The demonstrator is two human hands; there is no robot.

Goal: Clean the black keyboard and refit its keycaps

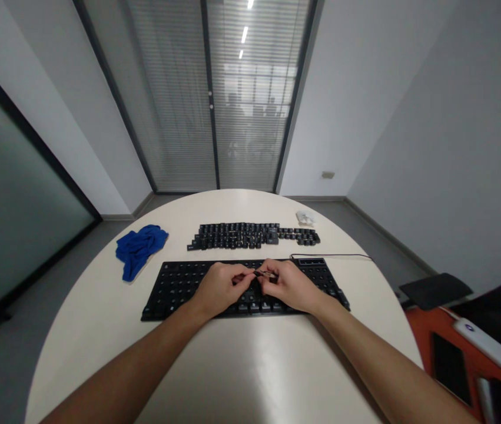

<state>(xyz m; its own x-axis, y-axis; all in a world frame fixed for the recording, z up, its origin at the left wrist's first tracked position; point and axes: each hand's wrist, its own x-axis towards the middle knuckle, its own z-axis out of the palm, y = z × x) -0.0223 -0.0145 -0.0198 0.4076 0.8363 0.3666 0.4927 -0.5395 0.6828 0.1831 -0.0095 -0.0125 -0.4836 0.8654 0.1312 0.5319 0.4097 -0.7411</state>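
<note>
A small dark piece (257, 273) sits between the fingertips of both hands, above the middle of the keyboard (175, 288). The left hand (224, 287) pinches it, thumb and fingers drawn together; the right hand (289, 284) is narrow, its fingers curled around a slim thing (268, 274) too small to make out. The keyboard lies flat on the tabletop (215, 365), many of its key places without caps. Just beyond it, loose keycaps (232, 235) stand in rows, a smaller group toward the right end. A thin cable (338, 255) runs off to the right. Near the far edge is a crumpled white wad (305, 218); at left, a blue cloth (140, 247). An orange seat (422, 330) to the right bears a phone (450, 365).
</note>
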